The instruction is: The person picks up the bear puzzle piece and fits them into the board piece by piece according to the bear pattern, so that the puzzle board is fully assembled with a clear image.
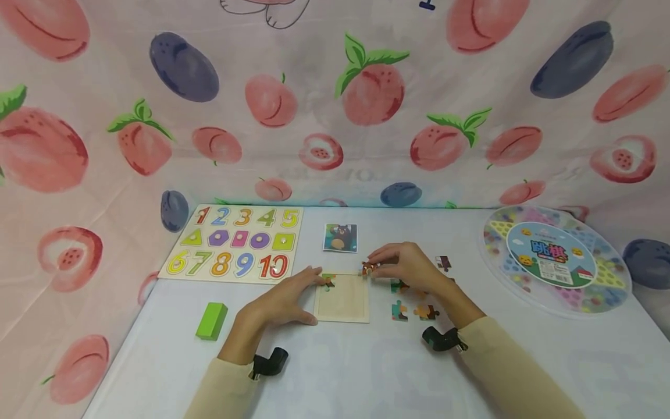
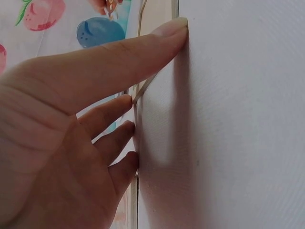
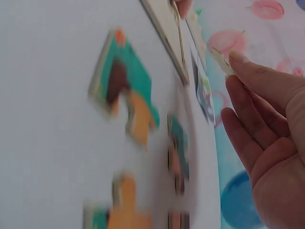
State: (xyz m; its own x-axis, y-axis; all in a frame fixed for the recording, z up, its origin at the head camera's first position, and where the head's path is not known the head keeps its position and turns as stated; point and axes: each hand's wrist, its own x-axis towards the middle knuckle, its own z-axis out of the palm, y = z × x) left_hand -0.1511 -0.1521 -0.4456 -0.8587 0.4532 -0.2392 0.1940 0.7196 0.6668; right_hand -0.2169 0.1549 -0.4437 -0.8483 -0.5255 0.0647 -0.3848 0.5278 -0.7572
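A shallow wooden puzzle tray point(image 1: 342, 299) lies on the table, with one jigsaw piece point(image 1: 328, 281) in its upper left corner. My left hand point(image 1: 285, 298) rests along the tray's left side, its fingers near the upper corner and its thumb point(image 2: 167, 36) at the lower one. Between thumb and fingertips, my right hand point(image 1: 408, 267) pinches a brown puzzle piece point(image 1: 369, 268) at the tray's upper right corner. In the right wrist view that piece point(image 3: 221, 62) appears edge-on. Several loose pieces, among them a teal and brown one point(image 1: 399, 311), lie right of the tray, some partly hidden under the right hand.
Behind the tray lies a small bear picture card point(image 1: 341, 238). A number and shape board point(image 1: 230, 243) stands at the back left, with a green block point(image 1: 211, 321) in front of it. At the right is a round, clear-lidded game box point(image 1: 557, 262). A fruit-print curtain point(image 1: 314, 87) hangs behind the table.
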